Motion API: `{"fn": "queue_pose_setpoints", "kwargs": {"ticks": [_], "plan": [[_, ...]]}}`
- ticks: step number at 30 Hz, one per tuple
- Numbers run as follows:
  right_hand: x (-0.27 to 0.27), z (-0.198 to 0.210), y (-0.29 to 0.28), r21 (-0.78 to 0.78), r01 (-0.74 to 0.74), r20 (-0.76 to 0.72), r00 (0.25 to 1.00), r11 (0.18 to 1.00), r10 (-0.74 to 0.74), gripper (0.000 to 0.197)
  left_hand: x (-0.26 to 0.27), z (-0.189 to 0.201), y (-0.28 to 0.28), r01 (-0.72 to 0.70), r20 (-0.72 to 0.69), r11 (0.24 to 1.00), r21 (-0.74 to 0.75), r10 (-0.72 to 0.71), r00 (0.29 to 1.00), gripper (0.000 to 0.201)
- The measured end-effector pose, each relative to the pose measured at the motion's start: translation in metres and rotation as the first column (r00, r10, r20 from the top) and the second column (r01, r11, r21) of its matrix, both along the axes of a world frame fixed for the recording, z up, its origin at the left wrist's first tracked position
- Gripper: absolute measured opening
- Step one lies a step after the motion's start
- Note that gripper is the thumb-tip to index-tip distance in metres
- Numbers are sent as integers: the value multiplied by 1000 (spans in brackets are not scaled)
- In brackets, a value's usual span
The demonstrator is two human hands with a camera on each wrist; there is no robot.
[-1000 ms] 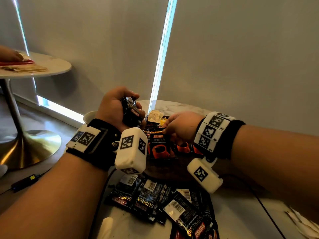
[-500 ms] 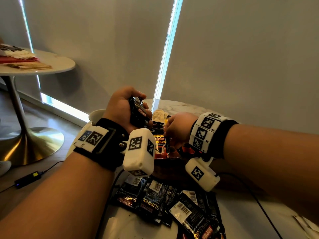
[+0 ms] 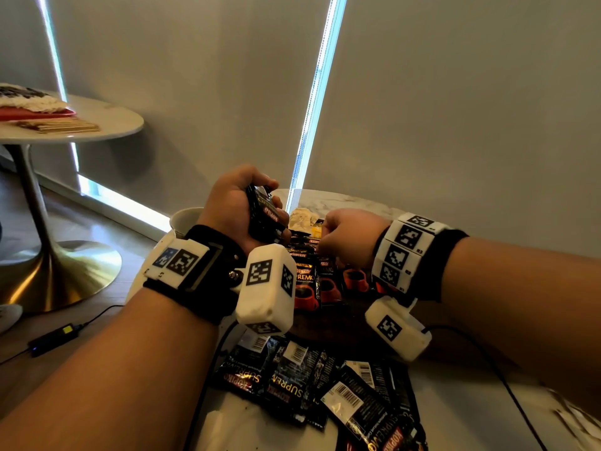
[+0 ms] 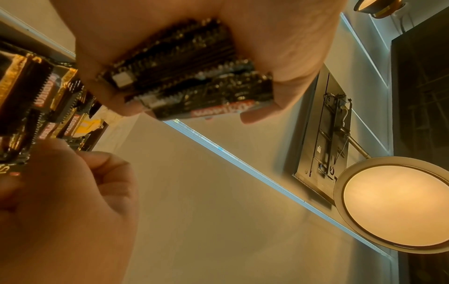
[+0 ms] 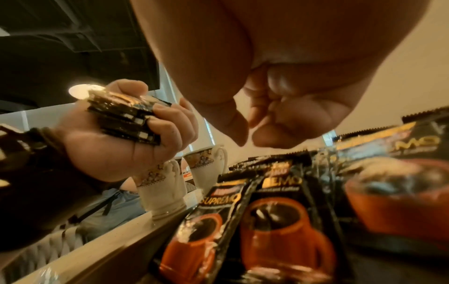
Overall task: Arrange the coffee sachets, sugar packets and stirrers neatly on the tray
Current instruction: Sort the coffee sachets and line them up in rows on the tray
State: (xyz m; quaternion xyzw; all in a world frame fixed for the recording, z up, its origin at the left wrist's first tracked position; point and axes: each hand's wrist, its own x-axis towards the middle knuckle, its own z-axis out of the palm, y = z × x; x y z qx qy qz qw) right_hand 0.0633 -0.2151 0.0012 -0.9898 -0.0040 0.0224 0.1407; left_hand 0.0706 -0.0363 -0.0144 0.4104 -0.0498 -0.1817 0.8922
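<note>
A handful of sachets in one hand, the other hand poised over the tray.

The left hand (image 3: 234, 206) clasps a stack of coffee sachets (image 3: 263, 211) upright, fingers wrapped round it; the right hand (image 3: 349, 236) hangs just above the sachets in the tray (image 3: 312, 278), fingers curled in, thumb near forefinger (holding nothing, as the right wrist view shows and the head view hides); that view also shows patterned cups (image 5: 165, 184) beside the tray; loose sachets (image 3: 325, 385) lie nearer on the table (image 3: 471, 418).

- A stack of black coffee sachets (image 3: 264, 212) is held upright, left of centre.
- Black sachets with red cups (image 3: 320, 281) lie overlapping on the dark tray (image 3: 328, 323).
- Loose sachets (image 3: 312, 388) lie scattered nearer.
</note>
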Motion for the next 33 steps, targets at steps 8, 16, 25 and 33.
{"fn": "queue_pose_setpoints", "kwargs": {"ticks": [8,16,25,33], "plan": [[-43,5,-12,-208,-266,-207,952,941,224,52,2,-1,0,4,5,1000,0,-4,1000,51],[-55,-18,3,-370,-320,-259,937,872,234,60,1,-2,0,3,-9,1000,8,-3,1000,49],[-51,-16,10,-380,-321,-264,937,868,230,57,3,-4,-2,-13,-4,1000,18,13,1000,48],[-52,-16,10,-334,-343,-265,928,878,262,52,5,-5,-2,-12,-6,1000,27,12,1000,48]]}}
